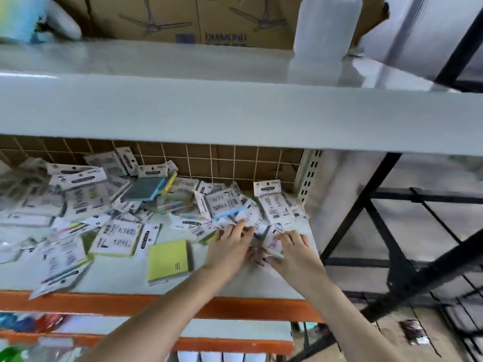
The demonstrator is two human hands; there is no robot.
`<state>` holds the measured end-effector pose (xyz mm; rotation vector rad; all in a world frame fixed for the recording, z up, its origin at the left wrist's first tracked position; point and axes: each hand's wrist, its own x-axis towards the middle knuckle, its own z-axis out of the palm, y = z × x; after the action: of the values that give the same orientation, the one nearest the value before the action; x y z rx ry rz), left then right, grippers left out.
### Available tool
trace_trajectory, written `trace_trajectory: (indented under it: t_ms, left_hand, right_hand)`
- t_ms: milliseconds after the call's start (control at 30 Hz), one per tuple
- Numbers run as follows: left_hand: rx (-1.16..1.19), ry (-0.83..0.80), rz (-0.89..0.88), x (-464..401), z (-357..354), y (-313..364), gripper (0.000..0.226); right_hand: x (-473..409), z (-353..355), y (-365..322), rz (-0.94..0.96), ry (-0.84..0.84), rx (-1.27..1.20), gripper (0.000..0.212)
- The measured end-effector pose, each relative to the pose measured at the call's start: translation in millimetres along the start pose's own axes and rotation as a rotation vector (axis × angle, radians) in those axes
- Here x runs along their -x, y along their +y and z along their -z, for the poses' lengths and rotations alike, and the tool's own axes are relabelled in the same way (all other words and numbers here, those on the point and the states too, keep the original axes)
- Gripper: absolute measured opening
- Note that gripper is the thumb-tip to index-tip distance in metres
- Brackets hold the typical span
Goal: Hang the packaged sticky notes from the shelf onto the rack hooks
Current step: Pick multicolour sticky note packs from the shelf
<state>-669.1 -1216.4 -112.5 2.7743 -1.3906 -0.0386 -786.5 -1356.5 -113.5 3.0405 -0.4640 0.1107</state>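
print on the sticky-note packs [117, 233] blurs unreadable; the cardboard boxes [235, 19] above are cropped.

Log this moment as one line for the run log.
stage: picking | left hand: on packs | right hand: holds pack | shelf: packs scattered | hung: none seen
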Motion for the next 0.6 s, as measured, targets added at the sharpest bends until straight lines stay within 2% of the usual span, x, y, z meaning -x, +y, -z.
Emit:
trace_trajectory:
  t_ms: [100, 167, 267, 333, 400, 467, 533, 600]
  left_hand:
    - [-0.027, -0.004, -0.055, 11, -4, -1, 0.061]
    - [-0.040, 0.061, -0.106, 19, -5, -3, 0.056]
    - [-0.040, 0.150, -0.165, 27, -4, -8, 0.044]
    - [-0.058, 0.122, -0.211, 27, -6, -13, 0.035]
    - [-0.059, 0.102, -0.235, 24, -5, -19, 0.035]
    - [-0.061, 0.115, -0.271, 23, -1, -23, 0.034]
    - [-0.031, 0.112, -0.317, 22, 3, -27, 0.034]
    - [0.003, 0.105, -0.348, 24, 4, -34, 0.036]
  right_hand:
    - [3, 6, -6, -0.041, -0.022, 0.061, 0.058]
    - [6, 7, -10, -0.054, -0.037, 0.082, 0.058]
    - [13, 10, -16, -0.114, 0.004, 0.011, 0.053]
    - [18, 13, -17, -0.111, 0.021, -0.055, 0.052]
    - [24, 16, -14, -0.097, -0.020, -0.180, 0.058]
    - [29, 19, -12, -0.069, -0.138, -0.263, 0.073]
    - [33, 21, -12, -0.050, -0.211, -0.251, 0.084]
    - [34, 23, -12, -0.036, -0.220, -0.221, 0.085]
